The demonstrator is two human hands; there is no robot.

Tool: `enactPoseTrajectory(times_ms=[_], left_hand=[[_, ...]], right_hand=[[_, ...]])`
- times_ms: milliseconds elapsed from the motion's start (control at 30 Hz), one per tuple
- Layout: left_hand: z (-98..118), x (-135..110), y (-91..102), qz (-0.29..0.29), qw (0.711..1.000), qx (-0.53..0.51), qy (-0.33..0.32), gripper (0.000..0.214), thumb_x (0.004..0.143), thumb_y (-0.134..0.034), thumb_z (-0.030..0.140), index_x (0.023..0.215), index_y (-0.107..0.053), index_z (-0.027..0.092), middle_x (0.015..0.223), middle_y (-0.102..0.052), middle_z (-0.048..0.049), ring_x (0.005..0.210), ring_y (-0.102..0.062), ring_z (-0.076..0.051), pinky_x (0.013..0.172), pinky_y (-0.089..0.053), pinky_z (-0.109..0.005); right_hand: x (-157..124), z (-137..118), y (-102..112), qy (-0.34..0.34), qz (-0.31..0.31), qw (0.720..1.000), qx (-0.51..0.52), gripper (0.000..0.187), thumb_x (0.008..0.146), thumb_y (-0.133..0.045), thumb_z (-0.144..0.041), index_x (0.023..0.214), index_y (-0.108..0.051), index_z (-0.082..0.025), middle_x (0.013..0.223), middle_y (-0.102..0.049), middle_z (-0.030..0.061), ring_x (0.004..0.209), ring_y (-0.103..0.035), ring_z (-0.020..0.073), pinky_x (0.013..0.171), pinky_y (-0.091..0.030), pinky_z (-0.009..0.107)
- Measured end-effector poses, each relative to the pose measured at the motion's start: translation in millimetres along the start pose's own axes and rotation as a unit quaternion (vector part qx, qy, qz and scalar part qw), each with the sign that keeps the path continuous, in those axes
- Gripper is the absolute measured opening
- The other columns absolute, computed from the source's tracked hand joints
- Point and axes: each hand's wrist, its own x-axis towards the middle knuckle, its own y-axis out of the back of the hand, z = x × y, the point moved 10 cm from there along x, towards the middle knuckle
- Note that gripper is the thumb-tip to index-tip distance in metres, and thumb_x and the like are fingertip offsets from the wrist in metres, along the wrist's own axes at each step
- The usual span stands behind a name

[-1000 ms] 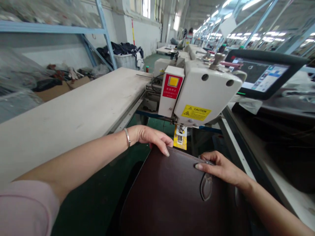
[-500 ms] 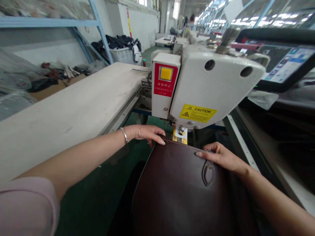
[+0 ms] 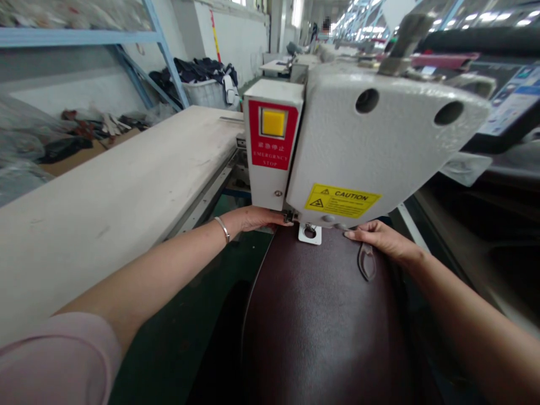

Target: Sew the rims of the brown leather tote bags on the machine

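A dark brown leather bag panel [image 3: 320,315] hangs toward me from under the head of a white sewing machine [image 3: 371,146]. My left hand [image 3: 264,218] grips its far left edge, with the fingertips partly hidden by the machine. On the far right edge my right hand [image 3: 375,237] pinches the leather, thumb on top. A small leather loop [image 3: 367,263] lies just below the right hand. Between my hands the white presser plate [image 3: 310,234], with a round hole, sits over the leather. The panel's far edge is hidden beneath the machine head.
A red emergency stop box with a yellow button [image 3: 273,122] is fixed at the machine's left. A pale tabletop [image 3: 126,180] stretches along the left. Beyond it stand a blue rack [image 3: 166,67] and a bin of dark cloth [image 3: 206,93]. A screen [image 3: 512,104] stands at right.
Both hands have pushed the leather panel forward, so its stitched far edge has gone under the machine head and the presser plate is over the leather. My view has moved closer.
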Motion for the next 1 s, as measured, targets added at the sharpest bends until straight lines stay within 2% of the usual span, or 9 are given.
enactPoseTrajectory(times_ms=[167,400,567,767,1000], left_hand=[[2,-2,0.5,0.014,1.0,0.007,-0.006,0.051,0.082,-0.066,0.03,0.131,-0.06,0.019,0.118,-0.069,-0.0095,0.129,-0.052,-0.026,0.107,-0.04,-0.044],[-7,-1,5.8,0.038,0.999,-0.005,0.009,0.05,0.081,-0.065,0.029,0.13,-0.061,0.018,0.118,-0.07,-0.0113,0.125,-0.056,-0.025,0.104,-0.044,-0.043],[-10,0,4.1,0.013,1.0,-0.013,0.001,0.05,0.081,-0.065,0.03,0.128,-0.061,0.017,0.123,-0.068,-0.0121,0.128,-0.053,-0.026,0.107,-0.042,-0.044],[-19,0,2.7,-0.008,0.998,-0.055,0.02,0.04,0.075,-0.069,0.028,0.113,-0.066,0.016,0.126,-0.066,-0.0105,0.132,-0.05,-0.026,0.117,-0.032,-0.043],[-9,0,-7.9,-0.047,0.996,-0.07,-0.026,0.047,0.072,-0.072,0.029,0.117,-0.065,0.014,0.126,-0.067,-0.0101,0.135,-0.048,-0.026,0.122,-0.024,-0.042]], right_hand=[[5,-1,7,0.021,0.016,1.0,0.009,0.039,0.069,-0.082,-0.05,0.052,-0.062,-0.02,0.047,-0.057,0.0006,0.052,-0.053,0.0145,0.056,-0.044,0.029],[6,4,9,0.004,0.015,1.0,0.014,0.036,0.069,-0.08,-0.049,0.055,-0.063,-0.021,0.057,-0.067,0.0047,0.069,-0.066,0.0225,0.068,-0.05,0.034],[6,6,12,0.004,0.024,1.0,0.015,0.035,0.068,-0.081,-0.049,0.058,-0.064,-0.02,0.063,-0.071,0.006,0.073,-0.068,0.024,0.071,-0.051,0.035],[8,5,14,0.006,0.029,1.0,0.0,0.034,0.067,-0.083,-0.047,0.055,-0.064,-0.02,0.061,-0.07,0.0059,0.071,-0.067,0.0229,0.068,-0.05,0.034],[8,-5,17,0.04,0.047,0.998,-0.02,0.031,0.065,-0.084,-0.043,0.057,-0.066,-0.019,0.064,-0.071,0.0059,0.074,-0.068,0.0224,0.07,-0.051,0.033]])
